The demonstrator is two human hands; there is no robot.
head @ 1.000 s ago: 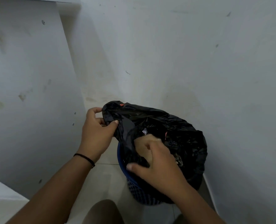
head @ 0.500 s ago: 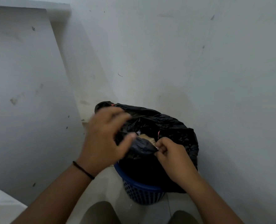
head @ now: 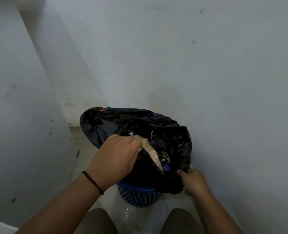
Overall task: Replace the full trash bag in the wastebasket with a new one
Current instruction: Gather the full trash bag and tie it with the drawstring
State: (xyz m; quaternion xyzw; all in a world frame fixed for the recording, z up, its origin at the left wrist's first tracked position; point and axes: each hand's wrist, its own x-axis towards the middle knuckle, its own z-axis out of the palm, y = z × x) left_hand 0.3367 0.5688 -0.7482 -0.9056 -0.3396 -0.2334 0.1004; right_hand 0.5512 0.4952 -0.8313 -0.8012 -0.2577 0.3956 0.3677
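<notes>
A black trash bag [head: 170, 132] full of rubbish sits in a blue perforated wastebasket [head: 138, 194] on the floor against the wall. The bag's mouth gapes wide, showing a brown cardboard piece [head: 150, 150] and a blue cap inside. My left hand [head: 116, 154], with a black band on the wrist, grips the bag's near rim over the middle of the basket. My right hand [head: 193, 182] pinches the bag's edge at the basket's right side. Only the basket's front wall shows below the plastic.
A white wall [head: 207, 73] rises right behind the basket. A white panel [head: 21, 115] closes in the left side, leaving a narrow corner. Pale floor tiles [head: 140, 215] lie under the basket, and my two knees [head: 97, 222] are at the bottom edge.
My right hand has moved from the middle of the bag to its right edge and pulled it outward. The left hand shifted right onto the near rim. The bag's mouth is wider.
</notes>
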